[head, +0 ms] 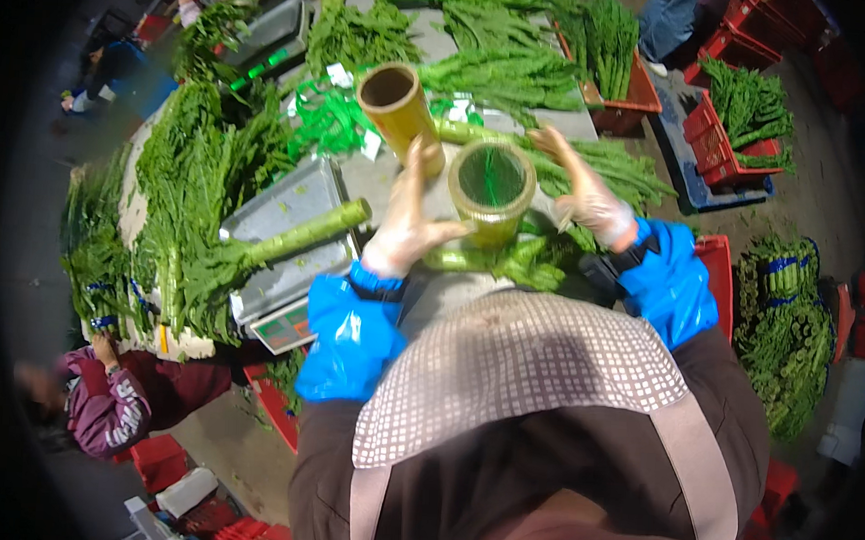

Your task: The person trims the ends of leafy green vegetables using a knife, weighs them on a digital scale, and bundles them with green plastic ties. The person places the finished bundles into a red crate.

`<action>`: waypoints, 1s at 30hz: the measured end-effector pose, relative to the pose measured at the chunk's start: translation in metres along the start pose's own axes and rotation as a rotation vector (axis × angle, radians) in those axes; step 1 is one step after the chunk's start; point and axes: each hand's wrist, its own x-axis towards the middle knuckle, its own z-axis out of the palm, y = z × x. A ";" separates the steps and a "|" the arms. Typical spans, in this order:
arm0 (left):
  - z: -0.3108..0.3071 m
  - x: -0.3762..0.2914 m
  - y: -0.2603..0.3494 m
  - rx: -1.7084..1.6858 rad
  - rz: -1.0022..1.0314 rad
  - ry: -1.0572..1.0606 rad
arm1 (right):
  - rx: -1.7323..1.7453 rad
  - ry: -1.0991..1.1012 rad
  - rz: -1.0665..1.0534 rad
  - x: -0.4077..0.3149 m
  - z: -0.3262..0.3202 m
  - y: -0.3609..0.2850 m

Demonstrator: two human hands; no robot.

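My left hand (403, 225), in a thin clear glove, has its fingers spread. Its fingertips overlap the base of a yellow tube (404, 117) with an open top; I cannot tell whether they touch. Between my hands stands a second tube (498, 229), with a pale rim and green netting (491, 177) inside its mouth. My left thumb points at this tube's side. To its right, my gloved right hand (591, 201) is open, fingers apart, above leafy celtuce stalks (610, 169). More green stems (527, 263) lie against the netted tube's near side.
Left of my hands, a celtuce stalk (304, 232) rests across a metal scale tray (283, 198). Green netting with white tags (330, 117) lies behind. Celtuce heaps (206, 151) cover the table's left. Red crates (728, 138) stand at right. A co-worker (108, 401) is at left.
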 end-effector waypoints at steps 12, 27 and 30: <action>0.088 -0.026 -0.075 0.421 -0.497 -0.413 | 0.527 -0.205 0.442 -0.014 0.087 0.095; 0.069 -0.001 -0.034 -0.223 -0.158 0.018 | -0.190 -0.407 0.116 0.012 0.048 0.041; 0.071 -0.007 -0.044 -0.009 -0.320 -0.073 | -0.206 -0.654 0.185 0.025 0.014 0.067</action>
